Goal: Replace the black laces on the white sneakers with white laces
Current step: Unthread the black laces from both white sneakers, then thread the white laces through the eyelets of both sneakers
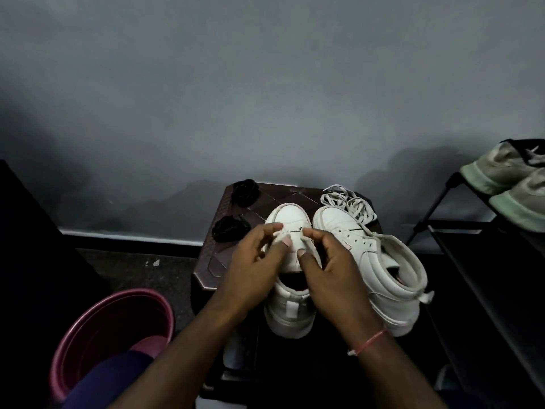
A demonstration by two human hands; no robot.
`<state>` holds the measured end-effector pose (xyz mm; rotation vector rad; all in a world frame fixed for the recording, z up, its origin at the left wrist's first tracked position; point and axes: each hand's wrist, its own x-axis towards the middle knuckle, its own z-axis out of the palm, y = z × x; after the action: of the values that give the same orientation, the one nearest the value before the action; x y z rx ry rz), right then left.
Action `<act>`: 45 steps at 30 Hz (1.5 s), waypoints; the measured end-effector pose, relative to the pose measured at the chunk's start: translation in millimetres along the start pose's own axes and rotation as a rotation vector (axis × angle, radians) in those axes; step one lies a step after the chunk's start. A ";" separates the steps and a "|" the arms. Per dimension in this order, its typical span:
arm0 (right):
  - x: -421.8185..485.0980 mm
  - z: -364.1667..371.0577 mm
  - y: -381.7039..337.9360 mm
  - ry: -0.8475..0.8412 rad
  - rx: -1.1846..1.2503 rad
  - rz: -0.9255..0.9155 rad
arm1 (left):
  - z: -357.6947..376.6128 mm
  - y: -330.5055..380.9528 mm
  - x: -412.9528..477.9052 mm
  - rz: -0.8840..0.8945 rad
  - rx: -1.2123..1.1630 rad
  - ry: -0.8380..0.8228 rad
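Observation:
Two white high-top sneakers stand side by side on a dark brown stool (219, 262), toes pointing away from me. Both my hands are on the left sneaker (290, 216). My left hand (256, 261) pinches its left flap and a white lace end near the lower eyelets. My right hand (327, 267) pinches the right flap, thumb on the tongue. The right sneaker (383, 261) has a white lace threaded through its lower eyelets. A loose white lace (345, 202) lies piled behind it. Two bundles of black lace (244, 191) (230, 228) sit on the stool's left side.
A pink plastic bucket (112, 329) stands on the floor at lower left. A black shoe rack (483, 246) at right carries a pair of grey-green sneakers (510, 178). A grey wall rises close behind the stool.

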<state>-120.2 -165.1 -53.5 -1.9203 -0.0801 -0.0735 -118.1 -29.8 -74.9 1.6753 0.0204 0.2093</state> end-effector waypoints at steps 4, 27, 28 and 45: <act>13.9 -4.9 -29.7 0.035 -0.119 -0.170 | -45.1 -13.1 33.2 0.145 0.465 0.164; 211.3 162.0 -38.4 -0.465 -1.165 -0.192 | -76.3 -68.6 100.1 0.332 1.254 -0.208; 206.4 161.5 -39.0 -0.471 -1.162 -0.199 | -76.5 -69.2 97.9 0.337 1.214 -0.175; 84.9 187.2 -96.6 -0.710 -0.813 -0.252 | -187.7 -51.7 29.0 -0.218 0.483 0.324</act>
<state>-42.3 45.6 -19.8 -2.6463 -0.8816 0.4803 -112.0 164.9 -103.5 2.0837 0.5312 0.3264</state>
